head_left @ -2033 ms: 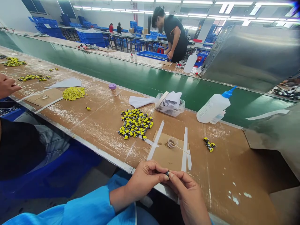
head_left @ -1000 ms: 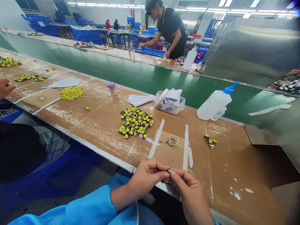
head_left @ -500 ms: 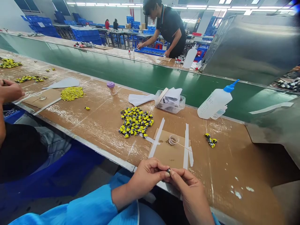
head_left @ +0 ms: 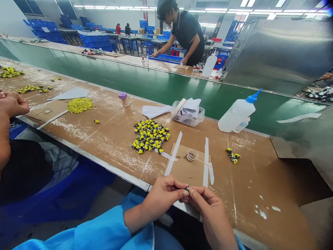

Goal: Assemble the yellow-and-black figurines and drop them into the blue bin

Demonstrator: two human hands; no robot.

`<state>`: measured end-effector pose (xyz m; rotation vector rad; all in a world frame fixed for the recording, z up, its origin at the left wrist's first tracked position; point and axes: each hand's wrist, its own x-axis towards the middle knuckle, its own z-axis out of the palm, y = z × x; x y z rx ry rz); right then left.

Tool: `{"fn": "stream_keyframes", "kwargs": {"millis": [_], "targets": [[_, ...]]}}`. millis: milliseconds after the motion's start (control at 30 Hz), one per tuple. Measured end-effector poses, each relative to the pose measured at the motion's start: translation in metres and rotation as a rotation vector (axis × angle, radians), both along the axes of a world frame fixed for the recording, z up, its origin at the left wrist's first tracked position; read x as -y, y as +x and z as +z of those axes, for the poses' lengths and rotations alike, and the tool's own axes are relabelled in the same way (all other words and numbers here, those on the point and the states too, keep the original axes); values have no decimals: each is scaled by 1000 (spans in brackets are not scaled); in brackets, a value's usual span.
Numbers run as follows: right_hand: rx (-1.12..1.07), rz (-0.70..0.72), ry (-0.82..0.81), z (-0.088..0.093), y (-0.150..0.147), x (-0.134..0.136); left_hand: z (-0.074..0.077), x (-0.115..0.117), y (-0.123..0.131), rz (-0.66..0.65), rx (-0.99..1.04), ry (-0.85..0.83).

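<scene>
Between the fingertips of both hands is a small dark piece (head_left: 187, 189), mostly covered, so its full shape cannot be made out. My left hand (head_left: 165, 194) pinches it from the left and my right hand (head_left: 210, 206) from the right, over the table's front edge. Just beyond lies a taped cardboard square (head_left: 179, 170) with a small round clear cup (head_left: 191, 155) and a thin stick (head_left: 203, 161) across it. A heap of small yellow-and-black pieces (head_left: 151, 136) sits to the left of the cardboard. A few similar pieces (head_left: 232, 156) lie to the right.
A white squeeze bottle (head_left: 235, 116) with blue tip and a clear tub of papers (head_left: 188, 116) stand at the back. A purple-lidded jar (head_left: 124, 99) and yellow pieces (head_left: 79, 105) are left. A neighbour's hand (head_left: 11, 104) works far left; another person (head_left: 184, 34) stands across the green belt (head_left: 117, 81).
My hands keep their pinch on the dark piece, almost unmoved. The neighbour's hand at far left has shifted slightly. The view has turned a little.
</scene>
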<state>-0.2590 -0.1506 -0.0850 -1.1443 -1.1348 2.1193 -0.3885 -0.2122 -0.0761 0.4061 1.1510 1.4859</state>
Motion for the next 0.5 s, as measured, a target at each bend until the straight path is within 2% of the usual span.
{"fn": "stream_keyframes", "kwargs": {"millis": [500], "targets": [[-15, -4, 7, 0, -1, 0, 0, 3, -4, -67, -9, 2]]}}
